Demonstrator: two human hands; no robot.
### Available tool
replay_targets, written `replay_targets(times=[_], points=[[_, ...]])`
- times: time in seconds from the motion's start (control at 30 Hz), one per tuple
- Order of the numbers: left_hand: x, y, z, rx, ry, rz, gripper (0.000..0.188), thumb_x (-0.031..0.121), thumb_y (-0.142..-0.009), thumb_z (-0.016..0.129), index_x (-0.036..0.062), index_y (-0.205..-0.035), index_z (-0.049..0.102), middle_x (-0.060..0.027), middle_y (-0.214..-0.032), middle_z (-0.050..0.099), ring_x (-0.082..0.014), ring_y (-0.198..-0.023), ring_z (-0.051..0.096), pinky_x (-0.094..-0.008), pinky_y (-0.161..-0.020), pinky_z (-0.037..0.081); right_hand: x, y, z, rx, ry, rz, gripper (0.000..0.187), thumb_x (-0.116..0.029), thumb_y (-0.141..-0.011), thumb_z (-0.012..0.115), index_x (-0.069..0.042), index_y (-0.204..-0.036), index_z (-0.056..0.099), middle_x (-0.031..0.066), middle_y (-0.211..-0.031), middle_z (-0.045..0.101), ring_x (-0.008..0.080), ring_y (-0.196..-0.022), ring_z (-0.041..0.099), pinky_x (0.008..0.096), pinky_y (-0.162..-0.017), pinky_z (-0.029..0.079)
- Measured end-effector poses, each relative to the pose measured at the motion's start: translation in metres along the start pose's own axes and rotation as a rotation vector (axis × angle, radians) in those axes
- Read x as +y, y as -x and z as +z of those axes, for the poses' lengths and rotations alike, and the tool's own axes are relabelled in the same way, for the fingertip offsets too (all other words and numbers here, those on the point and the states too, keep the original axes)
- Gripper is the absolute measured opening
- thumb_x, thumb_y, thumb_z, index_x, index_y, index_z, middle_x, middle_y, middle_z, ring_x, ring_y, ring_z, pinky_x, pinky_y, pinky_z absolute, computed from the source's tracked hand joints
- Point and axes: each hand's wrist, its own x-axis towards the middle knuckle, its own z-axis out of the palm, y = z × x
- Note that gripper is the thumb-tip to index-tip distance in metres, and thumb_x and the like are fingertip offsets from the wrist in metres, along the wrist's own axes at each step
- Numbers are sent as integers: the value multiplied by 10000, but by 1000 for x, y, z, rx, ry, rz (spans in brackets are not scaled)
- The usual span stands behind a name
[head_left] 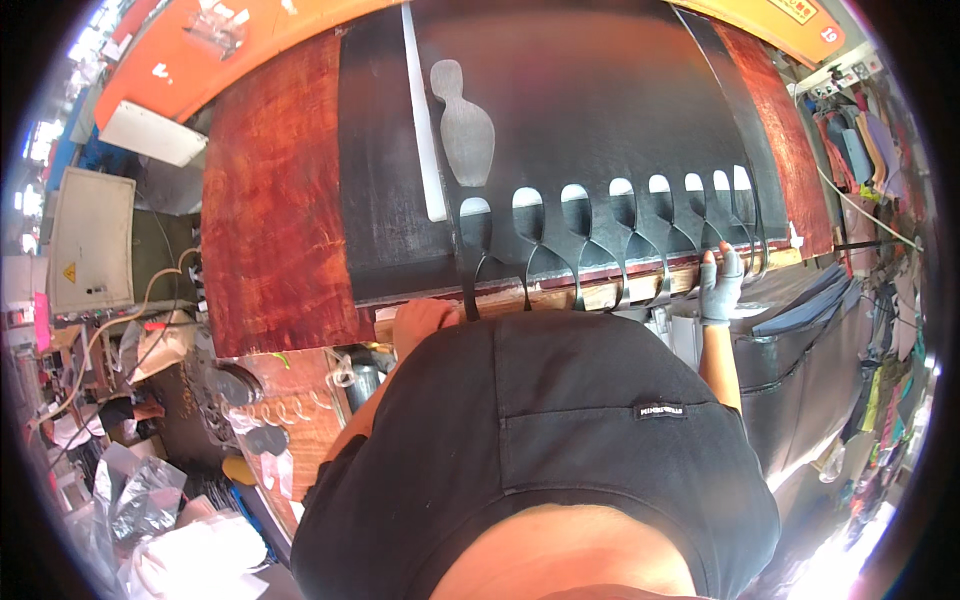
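Note:
Several black, leather-like pieces with rounded, pale-tipped ends (577, 212) lie in a row along the near edge of the black work surface (600, 110). Their narrow tails curve down over that edge. My left hand (425, 322) rests at the edge, left of the row, its fingers mostly hidden. At the right end of the row is my right hand (722, 285), in a grey fingerless glove. Its bare fingertips point up and apart beside the black tails, with nothing visible between them. A grey bottle-shaped flat piece (467, 130) lies farther back, beside a long white strip (425, 130).
Reddish-brown board (275, 200) flanks the black surface. An orange panel (300, 45) runs along the back. Coloured sheets (865, 150) hang at right, above dark draped material (800, 370). Plastic bags (190, 545) lie at lower left, below a grey metal box (92, 240).

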Motion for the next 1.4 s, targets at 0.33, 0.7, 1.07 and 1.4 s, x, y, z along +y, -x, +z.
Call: replay_targets(times=[0.33,0.7,1.07,1.4], points=[[-10,-24,2,243,-245,167,224,168,-786,613,70,-615,506,-96,-634,484,-290,-614,501,-398,-546,421,-17,-2,28,206,151,-137,216,-203,-802,562,-79,-977,590,76,-893,605,285,-806,536,403,-754,404],[-6,-31,15,419,-402,42,411,315,-890,521,13,-611,504,-159,-676,525,-365,-692,506,-467,-643,393,-16,-52,-21,380,-267,-413,108,-138,-840,545,-50,-899,565,152,-818,571,347,-797,544,405,-715,439],[-13,-85,17,628,-478,95,291,192,-826,561,53,-579,494,-116,-637,524,-323,-638,526,-441,-573,424,113,-190,-72,260,-1018,-91,211,-212,-937,452,-41,-836,525,-30,-730,474,68,-680,416,234,-596,345],[-17,-69,23,559,-529,29,263,203,-837,542,57,-620,509,-134,-668,530,-347,-667,529,-451,-584,431,147,-111,-32,32,104,118,395,-347,-886,470,-39,-709,644,194,-730,624,376,-711,604,479,-703,457]])
